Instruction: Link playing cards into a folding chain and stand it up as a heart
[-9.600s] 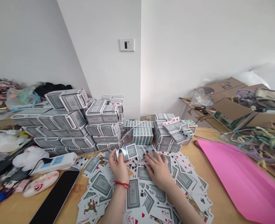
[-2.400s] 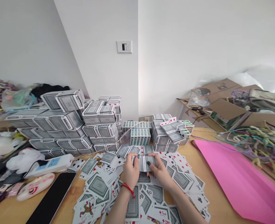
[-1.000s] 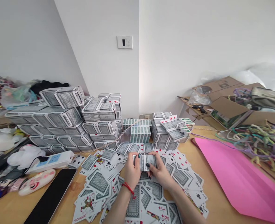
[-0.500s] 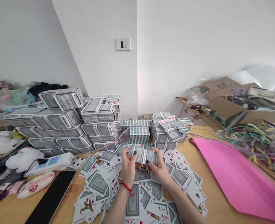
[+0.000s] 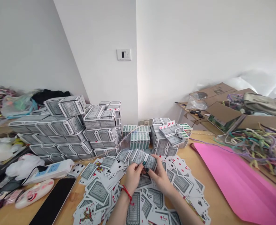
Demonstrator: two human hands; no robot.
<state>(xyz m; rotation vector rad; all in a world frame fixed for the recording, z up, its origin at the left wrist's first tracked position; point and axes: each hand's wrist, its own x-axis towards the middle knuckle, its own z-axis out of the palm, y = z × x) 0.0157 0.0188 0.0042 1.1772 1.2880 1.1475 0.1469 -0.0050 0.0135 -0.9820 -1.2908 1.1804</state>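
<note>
Both hands grip one piece of folded playing cards (image 5: 141, 157), its grey patterned backs facing up and out. My left hand (image 5: 133, 175) pinches its near edge with the thumb on top, fingers mostly hidden underneath. My right hand (image 5: 160, 175) wraps its right end, index finger along the far side and thumb at the near edge. Below and around the hands lie loose playing cards (image 5: 97, 190), some face down, some face up. Just beyond stands a block of green-backed cards (image 5: 139, 140).
Stacked card blocks (image 5: 67, 125) rise at the left. A smaller card stack (image 5: 164, 137) stands right of centre. A black phone (image 5: 53, 201), a power strip (image 5: 51, 170), a pink sheet (image 5: 236, 178), tangled pipe cleaners (image 5: 259, 147) and a cardboard box (image 5: 227, 115) surround the work area.
Earlier my right hand lay spread over the cards while my left held one piece. Now both hands grip a piece, tilted since a second ago; my left thumb has shifted to its near middle.
</note>
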